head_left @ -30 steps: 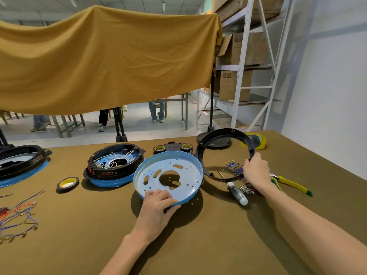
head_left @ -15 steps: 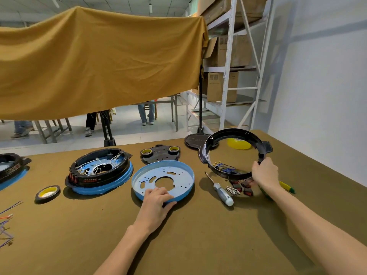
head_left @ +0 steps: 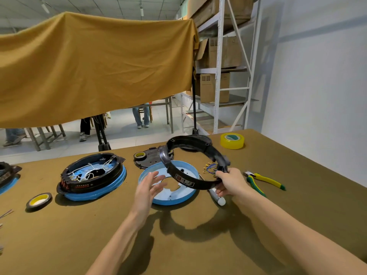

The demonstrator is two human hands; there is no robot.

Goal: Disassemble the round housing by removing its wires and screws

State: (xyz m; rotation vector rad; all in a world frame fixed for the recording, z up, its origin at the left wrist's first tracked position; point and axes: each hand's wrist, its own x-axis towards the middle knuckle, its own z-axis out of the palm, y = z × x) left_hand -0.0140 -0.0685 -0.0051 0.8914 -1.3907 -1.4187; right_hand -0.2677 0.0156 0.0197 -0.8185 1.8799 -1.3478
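- At the far left edge of the table [head_left: 79,245], another housing [head_left: 6,175] sits partly out of frame, with a few loose wires [head_left: 6,212] lying in front of it.
- A tape roll [head_left: 39,201] lies flat beside a second, intact housing [head_left: 92,175], whose black ring sits on its blue base with white wiring coiled inside, apparently awaiting its turn.
- The left hand [head_left: 148,188] hovers over the near edge of the blue plate [head_left: 172,192], fingers spread and holding nothing, seemingly poised to take or steady the ring; motion blur makes it hard to say whether it touches the plate.
- The blue plate lies flat on the table, stripped of ring and wiring.
- Behind it rests a black cover [head_left: 148,158] carrying a small tape roll [head_left: 139,155].
- The black ring [head_left: 190,165], the task's housing shell, is lifted clear of the plate and tilted, its far side raised, likely so it can be inspected or set aside.
- The right hand [head_left: 230,182] clamps the ring's near right rim, thumb on top, fingers curled under.
- Removed wires [head_left: 210,168] lie in a bunch just behind that hand; a screwdriver [head_left: 217,196] lies beneath it, handy for further screws.
- Pliers [head_left: 264,180] rest further right, and a yellow tape roll [head_left: 232,140] stands near the far edge.
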